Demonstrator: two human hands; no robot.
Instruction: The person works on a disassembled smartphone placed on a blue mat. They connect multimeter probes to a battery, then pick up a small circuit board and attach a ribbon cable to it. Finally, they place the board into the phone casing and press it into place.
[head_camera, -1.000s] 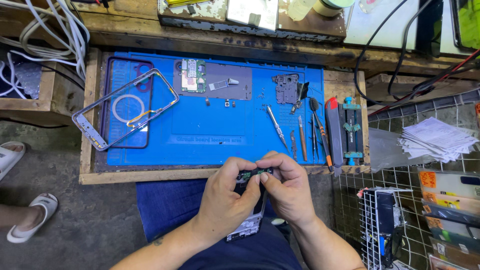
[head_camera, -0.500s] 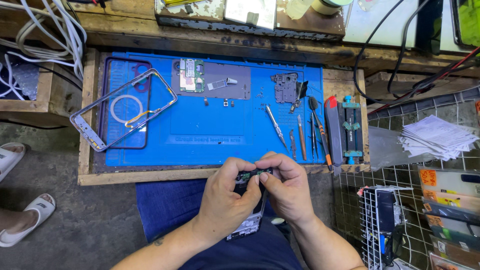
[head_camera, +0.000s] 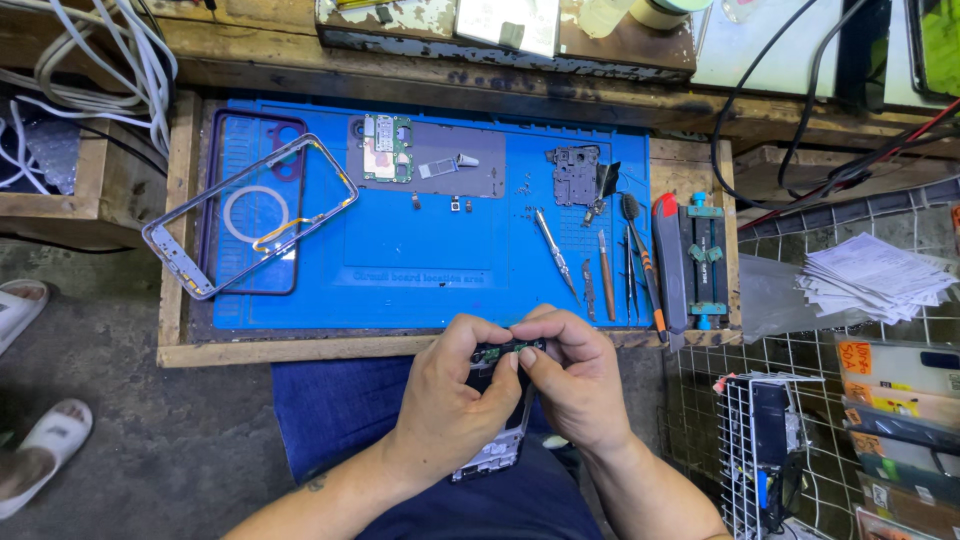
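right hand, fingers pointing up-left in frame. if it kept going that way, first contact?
Likely the left hand: the right hand already meets its fingertips over the small dark part both pinch. Beyond lies the blue mat, though depth is unclear.

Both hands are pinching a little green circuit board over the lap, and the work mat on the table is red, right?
Not quite: the work mat is blue, not red, as the head view shows. The rest holds: the left hand and right hand both pinch the little green circuit board over the lap.

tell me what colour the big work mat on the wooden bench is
Bright blue: the flat rubbery work mat shows best in the head view, just beyond both hands.
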